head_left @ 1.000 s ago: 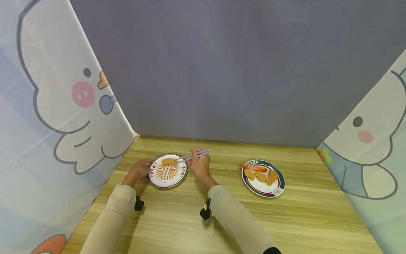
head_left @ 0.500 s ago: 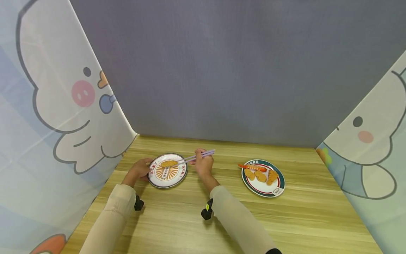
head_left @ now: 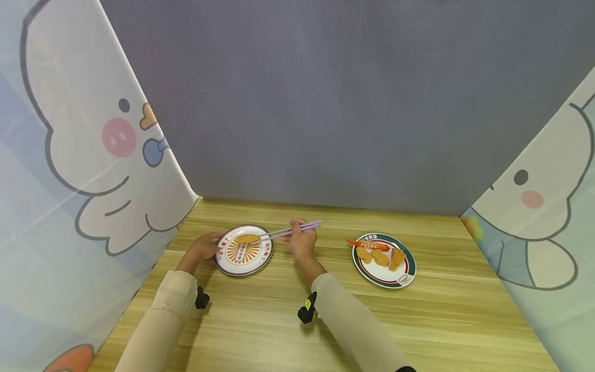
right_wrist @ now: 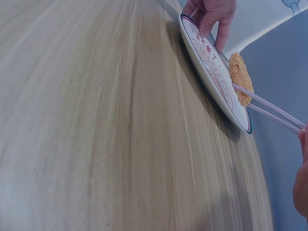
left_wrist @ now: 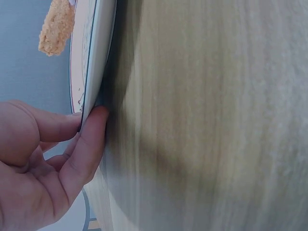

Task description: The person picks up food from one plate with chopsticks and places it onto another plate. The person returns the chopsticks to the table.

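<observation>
Head view, right hand: I see my right hand (head_left: 301,242) gripping a pair of thin lilac plastic chopsticks (head_left: 289,231), fingers curled round the shafts; the tips reach out to the left of the grip.
Head view, nugget: the golden breaded nugget (head_left: 247,238) lies at the chopstick tips, on the far part of the round white plate with the orange sunburst pattern (head_left: 230,264).
Head view, left hand: my left hand (head_left: 203,249) holds that plate's left rim, thumb on top.
Head view, open room: bare light wooden table (head_left: 297,330) runs from both grips toward me; to the right of the chopstick grip a clear strip of wood separates it from the round white plate with a green and red rim (head_left: 406,277), which carries more nuggets and an orange toy shrimp (head_left: 368,244).
Head view, edges: the grey back wall (head_left: 325,103) stands close behind both plates.
Left wrist view: fingers (left_wrist: 84,154) pinch the plate rim (left_wrist: 94,82) from below and above; the nugget (left_wrist: 57,26) sits beyond the grip.
Right wrist view: chopsticks (right_wrist: 269,108) touch the nugget (right_wrist: 239,77) at the plate's edge (right_wrist: 226,108); the left hand (right_wrist: 211,17) clamps the far rim; wood (right_wrist: 96,134) lies free on the near side.
</observation>
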Tool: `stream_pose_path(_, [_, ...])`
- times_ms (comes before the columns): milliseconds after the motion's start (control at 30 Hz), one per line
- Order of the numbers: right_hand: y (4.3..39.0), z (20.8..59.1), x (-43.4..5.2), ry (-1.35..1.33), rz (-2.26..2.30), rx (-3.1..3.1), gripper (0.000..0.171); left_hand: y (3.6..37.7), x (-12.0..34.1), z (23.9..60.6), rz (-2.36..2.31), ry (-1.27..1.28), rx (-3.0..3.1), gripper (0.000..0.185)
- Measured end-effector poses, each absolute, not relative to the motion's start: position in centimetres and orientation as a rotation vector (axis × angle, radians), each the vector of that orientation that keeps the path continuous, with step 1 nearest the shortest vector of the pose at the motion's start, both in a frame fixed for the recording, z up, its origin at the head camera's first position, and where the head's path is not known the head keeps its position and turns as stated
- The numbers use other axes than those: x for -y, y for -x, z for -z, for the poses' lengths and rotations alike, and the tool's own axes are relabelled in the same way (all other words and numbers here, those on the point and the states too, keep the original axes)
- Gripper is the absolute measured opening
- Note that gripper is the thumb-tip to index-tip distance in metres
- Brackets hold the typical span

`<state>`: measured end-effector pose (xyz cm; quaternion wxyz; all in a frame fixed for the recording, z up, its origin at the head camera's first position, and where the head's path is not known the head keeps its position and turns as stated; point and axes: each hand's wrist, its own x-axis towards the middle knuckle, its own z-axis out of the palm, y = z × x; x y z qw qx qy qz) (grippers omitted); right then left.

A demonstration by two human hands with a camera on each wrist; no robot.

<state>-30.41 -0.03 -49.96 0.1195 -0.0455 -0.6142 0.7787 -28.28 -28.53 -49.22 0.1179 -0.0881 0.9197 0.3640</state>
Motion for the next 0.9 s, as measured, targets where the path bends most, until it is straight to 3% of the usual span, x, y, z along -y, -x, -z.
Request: stream_pose_path(900, [30.0,49.7,-1.1,0.076,-2.317,1.767,0.032,28.6,28.9,49.7,-1.042,0.244,-2.695,0.061])
